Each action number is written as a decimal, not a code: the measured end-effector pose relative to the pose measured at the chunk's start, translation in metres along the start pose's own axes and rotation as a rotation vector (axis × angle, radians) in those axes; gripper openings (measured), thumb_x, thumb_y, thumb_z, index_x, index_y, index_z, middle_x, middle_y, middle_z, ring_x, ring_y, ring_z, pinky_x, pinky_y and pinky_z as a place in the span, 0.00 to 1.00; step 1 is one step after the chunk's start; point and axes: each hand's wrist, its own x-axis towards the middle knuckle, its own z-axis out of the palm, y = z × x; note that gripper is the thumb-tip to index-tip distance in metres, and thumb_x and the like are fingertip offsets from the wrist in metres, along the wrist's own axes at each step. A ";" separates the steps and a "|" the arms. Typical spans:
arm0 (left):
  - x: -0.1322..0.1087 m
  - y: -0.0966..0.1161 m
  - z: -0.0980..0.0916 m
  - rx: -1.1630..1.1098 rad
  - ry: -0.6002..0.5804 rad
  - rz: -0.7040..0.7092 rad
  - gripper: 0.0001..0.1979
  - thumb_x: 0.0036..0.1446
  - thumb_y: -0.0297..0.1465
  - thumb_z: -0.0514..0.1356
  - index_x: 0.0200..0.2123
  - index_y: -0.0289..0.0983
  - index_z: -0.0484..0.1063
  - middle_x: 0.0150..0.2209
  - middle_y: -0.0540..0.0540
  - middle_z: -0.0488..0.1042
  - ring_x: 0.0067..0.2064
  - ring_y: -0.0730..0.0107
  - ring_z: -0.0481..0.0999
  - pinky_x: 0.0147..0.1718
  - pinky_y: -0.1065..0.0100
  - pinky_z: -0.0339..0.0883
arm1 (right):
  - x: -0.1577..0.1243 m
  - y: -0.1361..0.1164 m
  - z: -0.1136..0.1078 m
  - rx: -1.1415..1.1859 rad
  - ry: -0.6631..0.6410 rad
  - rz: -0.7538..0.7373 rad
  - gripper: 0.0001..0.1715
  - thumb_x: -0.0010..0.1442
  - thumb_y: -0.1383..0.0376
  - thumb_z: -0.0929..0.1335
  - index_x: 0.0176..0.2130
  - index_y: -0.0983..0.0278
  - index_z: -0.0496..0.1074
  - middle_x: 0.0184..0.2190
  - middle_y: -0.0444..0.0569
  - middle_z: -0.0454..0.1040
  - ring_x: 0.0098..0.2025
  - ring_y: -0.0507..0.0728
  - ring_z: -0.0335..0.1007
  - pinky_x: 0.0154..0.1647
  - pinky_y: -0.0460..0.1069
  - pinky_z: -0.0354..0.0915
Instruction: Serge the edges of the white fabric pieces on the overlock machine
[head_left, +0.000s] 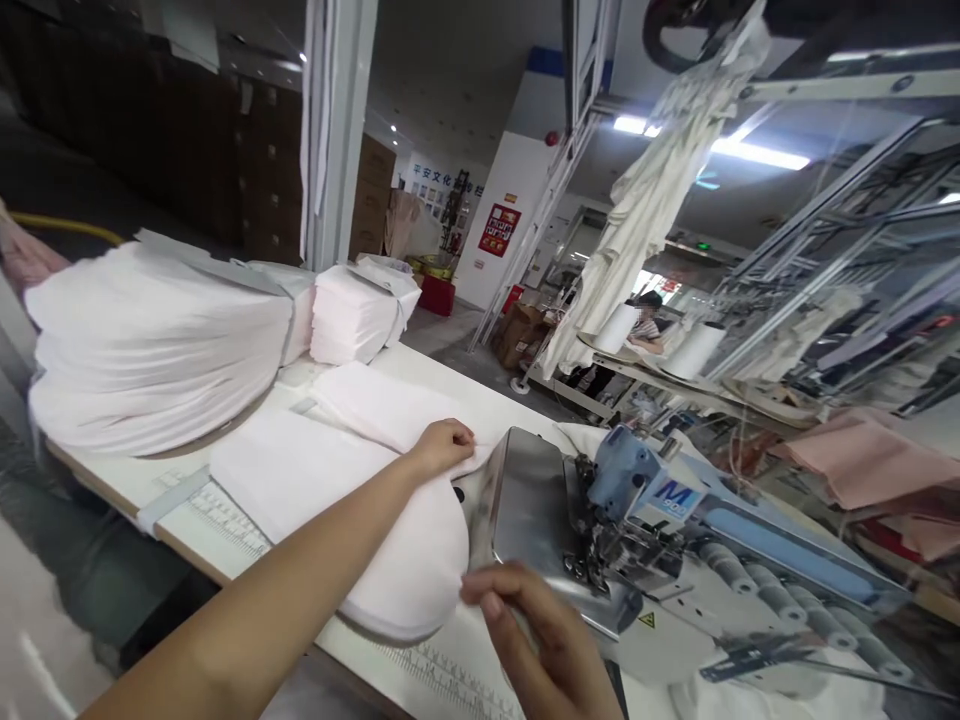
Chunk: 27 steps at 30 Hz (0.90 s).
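My left hand [448,447] reaches across the table with its fingers curled closed on the end of a white fabric piece [375,405], beside the sewing machine's metal plate [529,490]. Under my left forearm lies a stack of pale, rounded cut fabric pieces [420,560]. My right hand [544,640] is at the rounded near edge of this stack. Its index fingertip touches or nearly touches the edge, and the thumb stands a little apart from it. The blue sewing machine [626,475] is just beyond my right hand.
A large tied bundle of white pieces [157,345] and a smaller bundle [360,310] stand at the table's far left. Ruler markings [442,680] run along the front edge. Thread cones [694,350] sit on a rack behind the machine. Another person [646,325] is in the background.
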 end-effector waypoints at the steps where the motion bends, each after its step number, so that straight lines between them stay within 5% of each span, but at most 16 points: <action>1: 0.000 0.000 0.000 0.002 -0.002 0.010 0.12 0.62 0.34 0.59 0.47 0.35 0.70 0.47 0.43 0.73 0.45 0.63 0.75 0.44 0.57 0.71 | 0.012 -0.002 -0.002 -0.108 -0.040 -0.049 0.12 0.65 0.61 0.62 0.44 0.58 0.73 0.39 0.48 0.78 0.42 0.55 0.74 0.44 0.47 0.68; 5: 0.001 -0.001 -0.001 -0.002 0.012 -0.011 0.13 0.62 0.35 0.59 0.47 0.34 0.70 0.48 0.43 0.72 0.46 0.62 0.74 0.44 0.56 0.71 | 0.070 0.001 -0.006 -0.634 -0.175 -0.098 0.20 0.64 0.70 0.59 0.55 0.68 0.65 0.52 0.56 0.73 0.54 0.57 0.68 0.56 0.50 0.63; 10: 0.005 -0.010 -0.001 -0.040 0.005 -0.058 0.13 0.62 0.35 0.59 0.47 0.34 0.70 0.48 0.43 0.72 0.46 0.61 0.74 0.45 0.55 0.71 | 0.122 0.021 0.007 -0.826 -0.279 0.036 0.24 0.59 0.75 0.60 0.55 0.76 0.64 0.59 0.66 0.66 0.65 0.66 0.53 0.66 0.61 0.46; 18: 0.002 0.002 -0.003 -0.133 0.053 -0.045 0.11 0.62 0.34 0.59 0.45 0.34 0.71 0.46 0.43 0.73 0.45 0.63 0.74 0.45 0.56 0.71 | 0.131 0.019 0.024 -1.099 -0.462 0.041 0.26 0.59 0.68 0.63 0.54 0.78 0.67 0.54 0.68 0.71 0.60 0.67 0.62 0.65 0.63 0.43; 24: 0.009 -0.008 -0.003 -0.454 0.119 -0.248 0.12 0.62 0.34 0.59 0.46 0.34 0.70 0.46 0.43 0.73 0.44 0.63 0.75 0.43 0.57 0.72 | 0.133 0.019 0.029 -1.144 -0.587 0.060 0.21 0.61 0.66 0.62 0.50 0.75 0.71 0.48 0.64 0.75 0.52 0.66 0.70 0.65 0.63 0.38; 27: 0.012 -0.006 -0.007 -0.647 0.173 -0.317 0.13 0.63 0.35 0.58 0.48 0.33 0.69 0.45 0.43 0.73 0.42 0.65 0.75 0.40 0.59 0.73 | 0.134 0.020 0.030 -1.129 -0.594 0.062 0.19 0.61 0.65 0.63 0.48 0.74 0.71 0.47 0.62 0.76 0.49 0.65 0.72 0.64 0.62 0.43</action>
